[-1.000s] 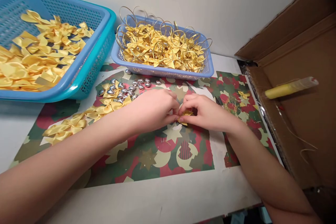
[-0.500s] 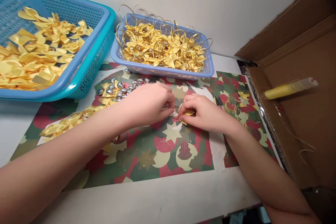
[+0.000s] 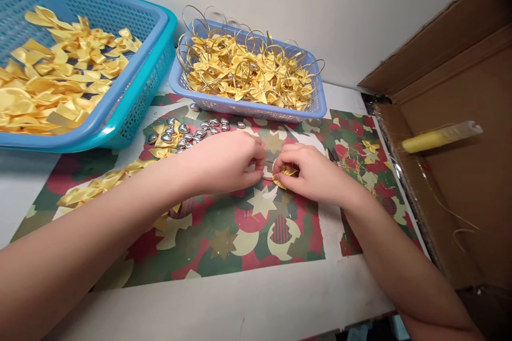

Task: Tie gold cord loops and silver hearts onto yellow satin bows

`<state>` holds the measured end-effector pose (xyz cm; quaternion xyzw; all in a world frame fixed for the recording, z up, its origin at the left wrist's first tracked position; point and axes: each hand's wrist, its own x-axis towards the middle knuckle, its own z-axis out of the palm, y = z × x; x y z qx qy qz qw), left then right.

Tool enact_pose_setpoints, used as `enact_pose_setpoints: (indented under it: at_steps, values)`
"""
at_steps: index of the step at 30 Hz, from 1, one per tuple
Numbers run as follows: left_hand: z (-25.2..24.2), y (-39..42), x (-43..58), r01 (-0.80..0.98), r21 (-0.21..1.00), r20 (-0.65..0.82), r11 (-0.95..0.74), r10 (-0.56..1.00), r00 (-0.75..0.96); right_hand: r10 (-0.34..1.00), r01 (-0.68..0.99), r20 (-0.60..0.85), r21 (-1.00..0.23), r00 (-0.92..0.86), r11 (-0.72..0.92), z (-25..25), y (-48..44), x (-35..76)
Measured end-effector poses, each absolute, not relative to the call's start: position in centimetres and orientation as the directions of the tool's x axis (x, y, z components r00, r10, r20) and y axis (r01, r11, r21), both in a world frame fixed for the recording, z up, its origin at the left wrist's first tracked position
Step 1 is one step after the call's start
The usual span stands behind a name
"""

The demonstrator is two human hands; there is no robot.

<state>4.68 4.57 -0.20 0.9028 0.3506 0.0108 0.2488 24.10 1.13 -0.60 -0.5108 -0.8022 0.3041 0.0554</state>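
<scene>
White tabletop (image 3: 192, 298) nearest, running out of frame lower left. On it, patterned paper (image 3: 224, 213), red, green and cream, edges torn. Right hand (image 3: 308, 170) over the paper, thumb and fingers pinched on a yellow bow (image 3: 288, 170), partly hidden by them. Left hand (image 3: 232, 160) just beside; thin wire loop (image 3: 268, 161) shows between the two, cannot tell whether the left fingertips close on it. Beyond the left forearm (image 3: 132, 208), loose bows (image 3: 94, 185) and silver beads (image 3: 200, 132), partly covered. Farther: small filled basket (image 3: 256, 110); large basket (image 3: 154, 37), cut off at left. Cardboard (image 3: 452, 85) right; pale wall (image 3: 332, 10) behind.
</scene>
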Motion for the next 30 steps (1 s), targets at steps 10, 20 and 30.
enact_pose_setpoints:
  at_steps: [10,20,30]
  values:
    - [0.1,4.9,4.5,0.639,0.482,-0.190,-0.600,0.641,0.744,0.888,0.820,-0.208,-0.511,-0.410,0.259,-0.8,1.0,24.2]
    - [-1.0,4.3,5.0,0.578,0.504,-0.095,-0.642,0.624,0.776,0.894,0.807,-0.197,-0.537,-0.402,0.245,-0.9,0.9,24.0]
    - [-2.0,2.8,6.6,0.590,0.501,-0.089,-0.632,0.641,0.762,0.906,0.805,-0.163,-0.539,-0.389,0.248,-0.6,0.8,24.1]
